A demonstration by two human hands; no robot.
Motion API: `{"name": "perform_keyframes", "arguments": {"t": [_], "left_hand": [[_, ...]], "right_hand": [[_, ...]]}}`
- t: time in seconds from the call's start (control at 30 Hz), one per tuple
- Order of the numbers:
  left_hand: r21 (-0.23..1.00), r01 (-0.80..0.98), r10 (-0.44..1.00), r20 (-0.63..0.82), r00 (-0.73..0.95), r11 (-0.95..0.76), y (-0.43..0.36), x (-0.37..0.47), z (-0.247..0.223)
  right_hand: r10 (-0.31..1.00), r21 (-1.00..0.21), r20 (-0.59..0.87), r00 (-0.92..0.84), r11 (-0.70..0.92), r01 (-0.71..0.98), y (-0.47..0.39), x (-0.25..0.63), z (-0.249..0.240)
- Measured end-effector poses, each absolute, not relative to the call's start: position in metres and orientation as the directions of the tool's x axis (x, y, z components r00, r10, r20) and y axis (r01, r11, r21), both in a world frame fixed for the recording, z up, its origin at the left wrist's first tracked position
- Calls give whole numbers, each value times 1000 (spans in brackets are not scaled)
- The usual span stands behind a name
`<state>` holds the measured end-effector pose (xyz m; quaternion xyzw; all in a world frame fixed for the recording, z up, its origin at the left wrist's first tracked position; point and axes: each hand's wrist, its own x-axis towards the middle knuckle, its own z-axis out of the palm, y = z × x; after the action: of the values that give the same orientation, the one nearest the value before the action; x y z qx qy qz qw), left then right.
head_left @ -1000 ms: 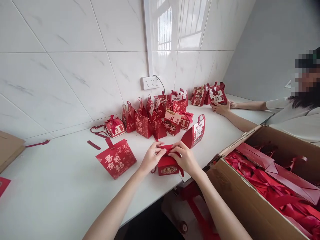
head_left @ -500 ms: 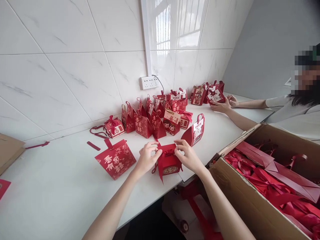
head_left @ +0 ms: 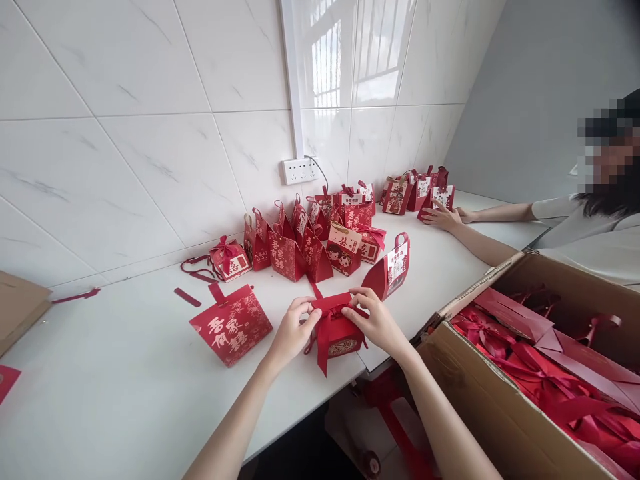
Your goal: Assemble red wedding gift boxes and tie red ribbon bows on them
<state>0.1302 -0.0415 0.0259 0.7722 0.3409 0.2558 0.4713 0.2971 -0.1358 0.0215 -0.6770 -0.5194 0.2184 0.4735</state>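
Observation:
A small red gift box [head_left: 353, 333] with a round gold emblem on its front stands near the table's front edge. Red ribbon [head_left: 324, 347] crosses its top, one tail hanging down the front. My left hand [head_left: 293, 331] is closed at the box's upper left corner, thumb and fingertips on the ribbon. From the right, my right hand [head_left: 379, 323] pinches the ribbon at the top edge. Exactly how the ribbon lies under the fingertips is partly hidden. Left of my hands leans a red box with white lettering [head_left: 233, 327]; behind my right hand stands another red box [head_left: 385, 270].
Several red gift boxes [head_left: 287, 253] stand along the tiled wall. A loose ribbon strip [head_left: 187, 297] lies at left. An open carton [head_left: 465, 407] of red boxes borders the right side. Beyond it, a co-worker's hand [head_left: 443, 217] touches a red box.
My hands have shifted slightly at the top of the box, the right thumb now lower on the ribbon. The co-worker has set a held box down upright on the table.

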Motion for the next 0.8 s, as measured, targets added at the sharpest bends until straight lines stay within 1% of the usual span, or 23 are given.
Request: {"name": "perform_keyframes", "arguments": {"t": [0.13, 0.2, 0.33, 0.47, 0.63, 0.8], "left_hand": [[911, 270, 777, 80, 625, -312, -43, 131, 26], [915, 274, 785, 71, 615, -297, -42, 131, 25], [926, 262, 795, 62, 604, -271, -42, 129, 21], [936, 243, 805, 66, 590, -255, -41, 129, 17], [945, 212, 820, 90, 565, -249, -41, 130, 11], [953, 176, 822, 110, 559, -247, -45, 131, 6]], "right_hand": [[894, -959, 94, 438, -37, 281, -134, 294, 15], [874, -985, 44, 483, -42, 166, -134, 293, 13], [837, -999, -30, 547, -33, -3, -133, 290, 12], [834, -984, -94, 544, 4, -176, -134, 289, 12], [833, -973, -98, 544, 33, -227, -136, 290, 12], [831, -962, -143, 538, 11, -273, -136, 291, 12]]}}
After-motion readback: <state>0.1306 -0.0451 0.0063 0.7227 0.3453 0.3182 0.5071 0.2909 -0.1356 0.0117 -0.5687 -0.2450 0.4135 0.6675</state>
